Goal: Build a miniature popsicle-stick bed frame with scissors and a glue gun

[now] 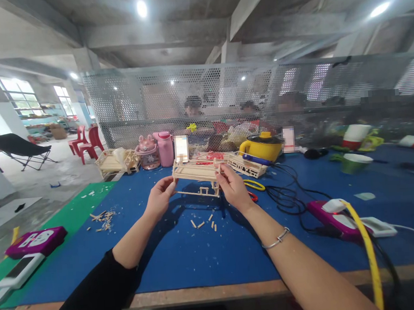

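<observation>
Over blue mat (pixel 199 260), left hand (pixel 160 196), right hand (pixel 234 186) pinch frame's (pixel 194 170) ends.

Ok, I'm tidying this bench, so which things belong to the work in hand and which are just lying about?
In hand: frame, gripped by left hand and right hand; wood offcuts under it.
Lying about: yellow pot, pink jug, green cup, black cables, red chairs.
</observation>
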{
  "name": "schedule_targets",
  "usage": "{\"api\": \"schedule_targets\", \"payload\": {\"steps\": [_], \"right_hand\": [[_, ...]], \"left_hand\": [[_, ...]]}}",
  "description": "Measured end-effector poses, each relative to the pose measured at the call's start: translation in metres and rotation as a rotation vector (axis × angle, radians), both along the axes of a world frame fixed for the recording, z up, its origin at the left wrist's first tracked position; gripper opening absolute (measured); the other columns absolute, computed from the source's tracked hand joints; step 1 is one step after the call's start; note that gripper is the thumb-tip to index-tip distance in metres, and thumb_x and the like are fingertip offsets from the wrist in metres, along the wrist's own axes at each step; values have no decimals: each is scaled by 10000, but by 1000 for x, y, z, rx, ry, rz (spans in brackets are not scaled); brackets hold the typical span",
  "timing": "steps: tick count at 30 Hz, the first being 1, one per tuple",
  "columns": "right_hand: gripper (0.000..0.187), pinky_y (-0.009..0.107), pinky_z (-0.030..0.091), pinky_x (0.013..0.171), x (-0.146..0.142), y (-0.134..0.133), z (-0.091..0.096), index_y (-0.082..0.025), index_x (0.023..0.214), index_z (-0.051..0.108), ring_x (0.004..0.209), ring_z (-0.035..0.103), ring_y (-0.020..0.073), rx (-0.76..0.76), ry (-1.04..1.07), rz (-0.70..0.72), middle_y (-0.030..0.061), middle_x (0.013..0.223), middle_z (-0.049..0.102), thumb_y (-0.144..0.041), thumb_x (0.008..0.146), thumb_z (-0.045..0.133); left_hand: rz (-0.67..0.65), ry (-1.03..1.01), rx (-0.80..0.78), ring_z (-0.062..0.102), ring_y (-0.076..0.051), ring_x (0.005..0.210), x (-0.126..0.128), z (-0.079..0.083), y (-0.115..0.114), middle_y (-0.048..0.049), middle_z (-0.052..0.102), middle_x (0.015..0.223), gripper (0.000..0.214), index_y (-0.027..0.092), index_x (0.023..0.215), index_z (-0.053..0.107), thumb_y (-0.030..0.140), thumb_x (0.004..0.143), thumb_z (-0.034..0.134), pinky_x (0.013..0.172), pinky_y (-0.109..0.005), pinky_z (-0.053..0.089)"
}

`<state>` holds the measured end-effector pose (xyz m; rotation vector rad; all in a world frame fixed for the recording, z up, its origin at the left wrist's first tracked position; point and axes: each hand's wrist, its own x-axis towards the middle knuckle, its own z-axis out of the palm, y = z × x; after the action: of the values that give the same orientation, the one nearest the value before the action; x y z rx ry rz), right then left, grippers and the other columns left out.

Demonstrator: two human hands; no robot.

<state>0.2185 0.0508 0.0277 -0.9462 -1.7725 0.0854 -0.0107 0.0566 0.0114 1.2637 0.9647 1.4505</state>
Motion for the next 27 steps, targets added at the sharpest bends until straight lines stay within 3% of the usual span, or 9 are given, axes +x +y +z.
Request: {"api": "schedule_targets", "payload": {"steps": [4, 12, 18, 23, 27], "right_hand": [[319, 356, 399, 938, 1, 4, -3, -170, 1167, 538, 1066, 536, 215, 48, -29, -9, 113, 1121, 592, -308, 900, 431], [334, 363, 416, 953, 1, 7, -7, -191, 1185, 549, 1085, 556, 206, 40, 43, -1, 104, 1170, 603, -305, 885, 454], [402, 376, 456, 896, -1, 8, -8, -187, 1206, 536, 992, 606, 216, -77, 166, -21, 102, 1135, 631, -384, 859, 486], [472, 401, 457, 877, 1, 14, -13, -157, 1163, 564, 925, 619, 233, -262, 331, 6, 96, 973, 681, -465, 807, 530], [461, 367, 475, 822, 0, 12, -10, -156, 1112, 592, 923, 607, 222, -313, 392, 33, 93, 1016, 665, -483, 792, 534]], "left_hand": [[0, 8, 13, 575, -131, 772, -2, -1, 3, -62, 660, 912, 460, 154, 943, 629, 456, 611, 730, 712, -246, 452], [-15, -12, 68, 573, -125, 756, -1, -5, 10, -23, 646, 846, 448, 156, 879, 604, 443, 565, 746, 726, -258, 446], [-42, 8, 52, 570, -118, 720, -4, -1, 4, -17, 639, 828, 412, 158, 876, 596, 425, 595, 736, 681, -254, 453], [-113, 81, 12, 600, -126, 753, -10, 2, 1, -57, 661, 898, 401, 146, 916, 596, 426, 653, 708, 641, -226, 449], [-90, 31, -20, 600, -104, 666, -11, 5, 0, -49, 663, 833, 365, 152, 865, 557, 444, 685, 680, 525, -177, 422]]}}
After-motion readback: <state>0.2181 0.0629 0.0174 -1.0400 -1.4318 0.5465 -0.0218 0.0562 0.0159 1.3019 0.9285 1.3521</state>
